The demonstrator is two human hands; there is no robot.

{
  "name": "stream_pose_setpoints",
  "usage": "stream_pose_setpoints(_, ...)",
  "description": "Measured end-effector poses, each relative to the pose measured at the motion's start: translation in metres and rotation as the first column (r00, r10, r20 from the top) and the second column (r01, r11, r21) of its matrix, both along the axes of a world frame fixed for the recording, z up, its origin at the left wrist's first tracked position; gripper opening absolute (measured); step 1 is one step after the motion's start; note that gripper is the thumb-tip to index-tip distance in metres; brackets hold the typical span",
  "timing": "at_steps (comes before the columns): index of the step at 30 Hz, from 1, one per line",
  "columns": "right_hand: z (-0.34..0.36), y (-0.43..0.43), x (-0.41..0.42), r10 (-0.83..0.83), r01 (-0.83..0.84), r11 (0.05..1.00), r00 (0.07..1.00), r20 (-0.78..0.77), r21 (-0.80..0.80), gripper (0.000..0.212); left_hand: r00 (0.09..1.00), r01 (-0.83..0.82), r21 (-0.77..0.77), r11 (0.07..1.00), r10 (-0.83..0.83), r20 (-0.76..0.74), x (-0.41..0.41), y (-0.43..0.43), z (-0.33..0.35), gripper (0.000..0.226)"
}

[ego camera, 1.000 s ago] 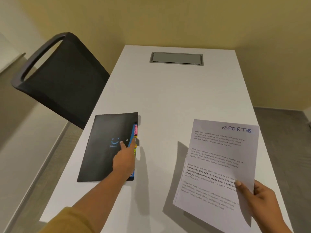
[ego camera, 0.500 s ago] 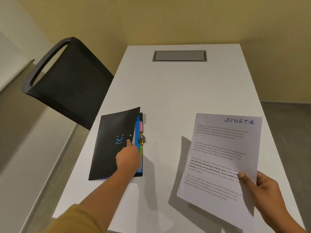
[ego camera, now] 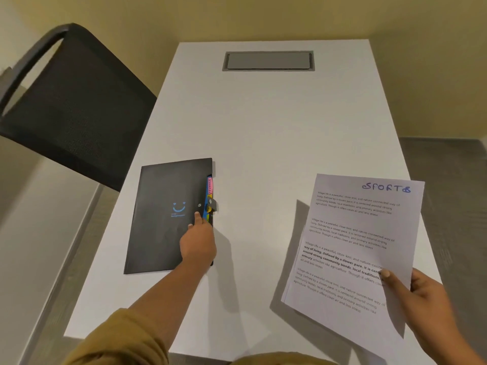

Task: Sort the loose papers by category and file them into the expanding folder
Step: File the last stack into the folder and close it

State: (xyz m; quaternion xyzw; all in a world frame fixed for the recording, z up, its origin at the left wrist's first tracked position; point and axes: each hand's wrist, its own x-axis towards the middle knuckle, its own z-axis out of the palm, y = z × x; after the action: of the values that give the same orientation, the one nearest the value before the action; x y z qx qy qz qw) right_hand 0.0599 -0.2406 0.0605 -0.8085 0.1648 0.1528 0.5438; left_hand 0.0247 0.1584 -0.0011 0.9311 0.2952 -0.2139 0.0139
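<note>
On folder [ego camera: 163, 206], L hand [ego camera: 199, 243], R [ego camera: 427, 296] grips paper [ego camera: 363, 233]

Dim warm light, wide-angle edge distortion

White table [ego camera: 263, 122], black chair [ego camera: 71, 106], yellow wall [ego camera: 237, 17].

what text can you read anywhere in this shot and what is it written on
"SPORTS": handwritten in blue, top of the sheet in the right hand.
"Village life is a peaceful, close-knit...": printed paragraphs on that sheet; the rest is too small.
Perhaps "FINANCE", blurred: pink tab of the expanding folder.
Unreadable: small line under the blue smiley on that folder.
</note>
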Motion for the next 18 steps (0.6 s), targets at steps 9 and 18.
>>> stream_pose_setpoints(9,0.015,0.018,0.013,0.001,-0.002,0.999,0.999,0.033,0.041,0.010,0.956,-0.093,-0.227,0.970,0.151,0.252,-0.003,0.020,0.036,0.061)
stream_pose_setpoints(18,0.058,0.046,0.046,0.059,-0.068,0.996,0.986,0.155,0.051,0.009,0.848,-0.112,-0.498,0.860,0.344,0.403,-0.017,0.007,0.108,0.062)
